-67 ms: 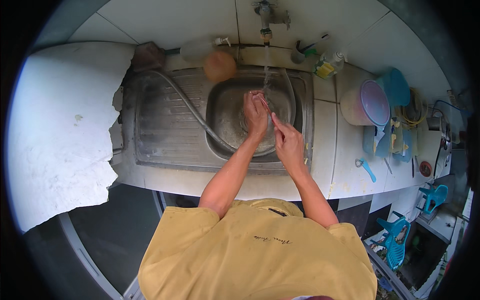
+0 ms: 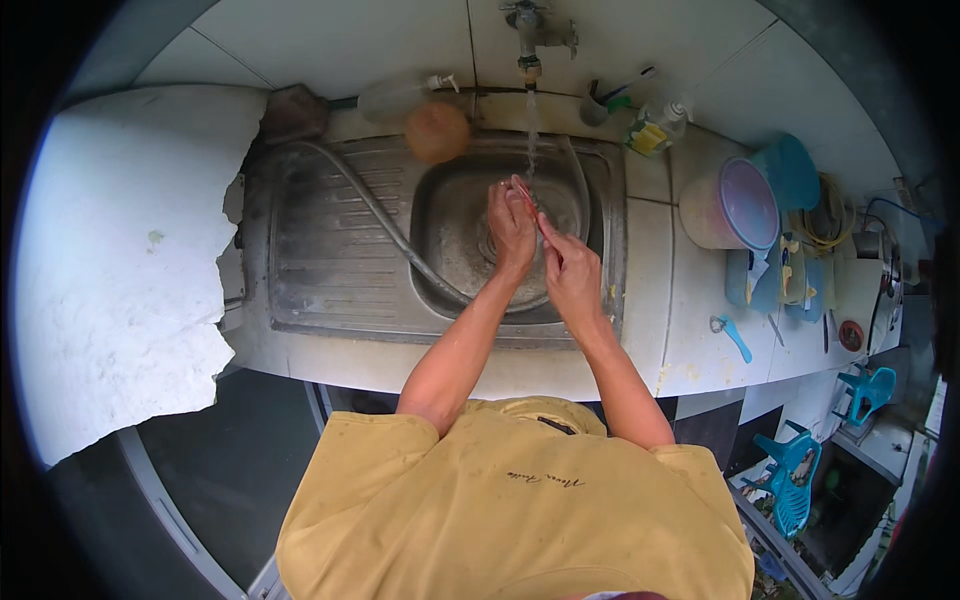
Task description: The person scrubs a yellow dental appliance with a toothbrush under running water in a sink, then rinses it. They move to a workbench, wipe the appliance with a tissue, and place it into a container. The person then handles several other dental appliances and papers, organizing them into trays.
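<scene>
Your left hand (image 2: 512,232) is over the basin (image 2: 455,235) of the steel sink, its fingers curled closely around a slim reddish object (image 2: 525,194). The object slants, upper end beside the falling water (image 2: 532,120), lower end toward your right hand (image 2: 574,275). Your right hand is just beside the left, index finger extended and its tip at the object's lower end, the other fingers folded in; cannot tell whether they grip anything.

Tap (image 2: 528,45) running, directly above the basin. Grey hose (image 2: 377,208) crosses the ribbed drainboard (image 2: 335,250) and bends into the basin. Behind the sink: round tan-orange item (image 2: 438,132), with a clear pump bottle (image 2: 392,99) lying near it. To your right on the table (image 2: 648,270): yellow-labelled pump bottle (image 2: 652,134), tub with a purplish lid (image 2: 749,205), blue-handled tool (image 2: 736,340).
</scene>
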`<action>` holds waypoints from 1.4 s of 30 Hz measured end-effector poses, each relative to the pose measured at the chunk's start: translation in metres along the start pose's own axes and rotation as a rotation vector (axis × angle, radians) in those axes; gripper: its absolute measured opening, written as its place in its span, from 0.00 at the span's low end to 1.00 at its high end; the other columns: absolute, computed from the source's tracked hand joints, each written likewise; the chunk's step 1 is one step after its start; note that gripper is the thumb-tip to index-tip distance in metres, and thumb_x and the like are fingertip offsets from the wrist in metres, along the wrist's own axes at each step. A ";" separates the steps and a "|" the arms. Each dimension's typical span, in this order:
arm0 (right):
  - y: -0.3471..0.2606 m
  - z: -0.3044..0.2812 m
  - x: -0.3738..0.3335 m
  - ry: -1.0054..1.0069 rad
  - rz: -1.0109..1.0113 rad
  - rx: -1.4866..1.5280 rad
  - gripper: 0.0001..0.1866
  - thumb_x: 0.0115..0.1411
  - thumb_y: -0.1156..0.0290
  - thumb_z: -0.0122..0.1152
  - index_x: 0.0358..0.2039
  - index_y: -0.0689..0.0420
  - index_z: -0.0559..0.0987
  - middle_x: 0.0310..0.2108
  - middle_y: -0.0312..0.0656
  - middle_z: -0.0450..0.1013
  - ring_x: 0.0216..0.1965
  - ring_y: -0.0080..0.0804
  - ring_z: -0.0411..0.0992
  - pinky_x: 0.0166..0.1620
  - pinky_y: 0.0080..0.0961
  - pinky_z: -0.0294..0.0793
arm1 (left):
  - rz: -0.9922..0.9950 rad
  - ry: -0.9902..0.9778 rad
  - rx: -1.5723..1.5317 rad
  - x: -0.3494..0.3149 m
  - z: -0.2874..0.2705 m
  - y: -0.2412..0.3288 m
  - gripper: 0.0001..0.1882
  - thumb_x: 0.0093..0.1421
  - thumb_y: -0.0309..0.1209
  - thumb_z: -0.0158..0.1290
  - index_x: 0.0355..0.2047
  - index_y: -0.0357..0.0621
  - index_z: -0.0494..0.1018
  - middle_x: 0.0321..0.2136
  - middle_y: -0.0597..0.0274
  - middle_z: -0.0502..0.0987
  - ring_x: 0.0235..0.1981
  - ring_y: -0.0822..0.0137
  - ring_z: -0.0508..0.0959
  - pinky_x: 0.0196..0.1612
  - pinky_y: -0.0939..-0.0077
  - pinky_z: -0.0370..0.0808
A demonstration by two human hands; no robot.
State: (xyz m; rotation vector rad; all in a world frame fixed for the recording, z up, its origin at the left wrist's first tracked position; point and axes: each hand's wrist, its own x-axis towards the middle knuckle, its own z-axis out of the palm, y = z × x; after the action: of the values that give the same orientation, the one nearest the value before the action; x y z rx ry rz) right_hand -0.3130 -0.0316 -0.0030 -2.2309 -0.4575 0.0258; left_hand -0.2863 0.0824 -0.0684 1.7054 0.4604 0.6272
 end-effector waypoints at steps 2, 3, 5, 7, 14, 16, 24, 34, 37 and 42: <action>0.002 0.000 -0.003 -0.028 0.034 -0.008 0.21 0.59 0.80 0.53 0.54 0.55 0.78 0.27 0.54 0.72 0.28 0.52 0.74 0.35 0.42 0.73 | -0.030 0.020 -0.033 0.005 0.005 -0.009 0.15 0.68 0.30 0.34 0.34 0.36 0.71 0.32 0.52 0.70 0.33 0.58 0.72 0.40 0.64 0.68; 0.003 0.000 -0.006 -0.041 0.052 -0.012 0.21 0.59 0.80 0.53 0.54 0.55 0.78 0.27 0.54 0.72 0.28 0.52 0.74 0.35 0.42 0.72 | -0.045 0.030 -0.050 0.007 0.008 -0.014 0.15 0.68 0.30 0.34 0.33 0.36 0.71 0.32 0.52 0.70 0.32 0.58 0.72 0.39 0.64 0.68; 0.009 -0.004 -0.016 -0.047 0.082 -0.002 0.20 0.60 0.79 0.53 0.53 0.56 0.78 0.27 0.55 0.72 0.29 0.53 0.74 0.35 0.43 0.72 | -0.069 0.050 -0.031 0.010 0.014 -0.019 0.16 0.68 0.30 0.34 0.33 0.36 0.71 0.29 0.53 0.70 0.30 0.59 0.71 0.38 0.64 0.68; 0.017 0.000 -0.009 -0.033 0.078 -0.011 0.20 0.60 0.79 0.53 0.53 0.56 0.79 0.27 0.55 0.73 0.30 0.54 0.74 0.35 0.44 0.72 | -0.112 0.013 -0.086 0.014 0.019 -0.030 0.16 0.68 0.30 0.34 0.32 0.36 0.71 0.26 0.54 0.70 0.28 0.60 0.71 0.37 0.64 0.68; 0.055 0.028 0.023 -0.025 0.092 -0.052 0.20 0.59 0.79 0.52 0.52 0.56 0.79 0.29 0.59 0.74 0.32 0.58 0.75 0.38 0.44 0.73 | -0.229 -0.071 -0.145 0.049 0.043 -0.075 0.16 0.68 0.30 0.35 0.29 0.36 0.70 0.20 0.57 0.72 0.22 0.63 0.72 0.30 0.66 0.68; 0.059 0.029 0.026 -0.040 0.118 -0.049 0.20 0.58 0.79 0.53 0.52 0.56 0.79 0.30 0.59 0.75 0.33 0.58 0.75 0.39 0.44 0.73 | -0.256 -0.094 -0.161 0.047 0.047 -0.083 0.16 0.68 0.30 0.36 0.29 0.36 0.70 0.21 0.57 0.73 0.21 0.64 0.72 0.28 0.67 0.68; 0.068 0.027 0.022 -0.112 0.185 -0.019 0.20 0.59 0.79 0.52 0.52 0.57 0.79 0.34 0.59 0.75 0.36 0.59 0.74 0.40 0.43 0.74 | -0.297 -0.081 -0.236 0.042 0.052 -0.100 0.15 0.69 0.29 0.35 0.29 0.37 0.69 0.21 0.61 0.72 0.21 0.69 0.71 0.28 0.71 0.69; 0.079 0.030 0.017 -0.119 0.162 -0.026 0.21 0.59 0.79 0.52 0.53 0.54 0.79 0.36 0.60 0.76 0.38 0.59 0.75 0.40 0.45 0.74 | -0.327 -0.125 -0.216 0.030 0.047 -0.089 0.16 0.71 0.31 0.35 0.30 0.37 0.68 0.22 0.61 0.72 0.22 0.69 0.72 0.27 0.72 0.70; 0.083 0.039 0.038 -0.071 0.117 -0.020 0.21 0.59 0.78 0.52 0.53 0.52 0.79 0.36 0.59 0.76 0.38 0.59 0.75 0.40 0.45 0.74 | -0.157 -0.109 -0.221 0.032 0.050 -0.112 0.16 0.72 0.32 0.36 0.32 0.36 0.69 0.23 0.61 0.72 0.22 0.70 0.72 0.26 0.73 0.70; 0.077 0.025 0.012 -0.127 0.170 0.019 0.21 0.59 0.79 0.52 0.52 0.52 0.79 0.34 0.59 0.76 0.37 0.60 0.75 0.39 0.46 0.74 | -0.331 -0.105 -0.211 0.027 0.051 -0.112 0.17 0.72 0.33 0.35 0.37 0.35 0.72 0.23 0.61 0.72 0.22 0.70 0.72 0.26 0.73 0.70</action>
State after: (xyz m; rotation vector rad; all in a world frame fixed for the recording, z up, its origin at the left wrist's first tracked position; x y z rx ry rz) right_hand -0.2815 -0.0540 -0.0750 -2.2525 -0.3326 0.2609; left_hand -0.2302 0.0848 -0.1810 1.4141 0.5668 0.3311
